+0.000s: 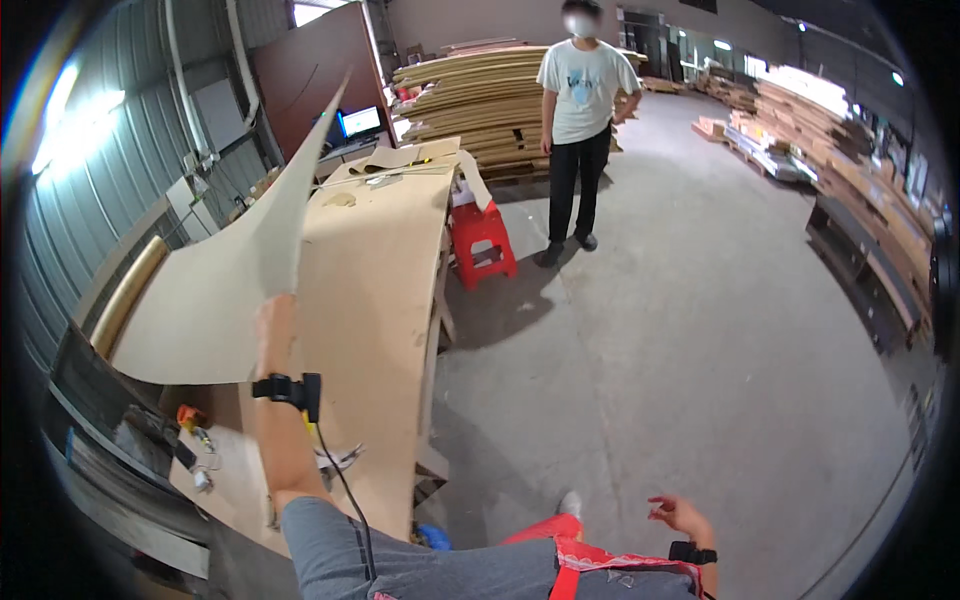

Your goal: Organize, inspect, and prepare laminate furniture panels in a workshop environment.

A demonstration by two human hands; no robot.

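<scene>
A large cream flexible sheet (215,285) is lifted over the left side of the long wooden worktable (365,310), its far corner rising to a point. My left hand (275,315), arm stretched forward, is closed on the sheet's near edge; part of its fingers are hidden. A roll (130,295) of tan material lies along the sheet's left edge. At my right side, over the grey floor, hangs my right hand (683,515), holding nothing, its fingers loosely bent and apart. By my left forearm a claw hammer (342,458) rests on the table.
A red plastic stool (482,245) stands against the table's right side. Beyond it a person (585,110) in a white T-shirt stands facing me. Stacked boards (480,95) fill the back, and more piles (820,130) line the right. A lit monitor (360,122) is past the table's far end.
</scene>
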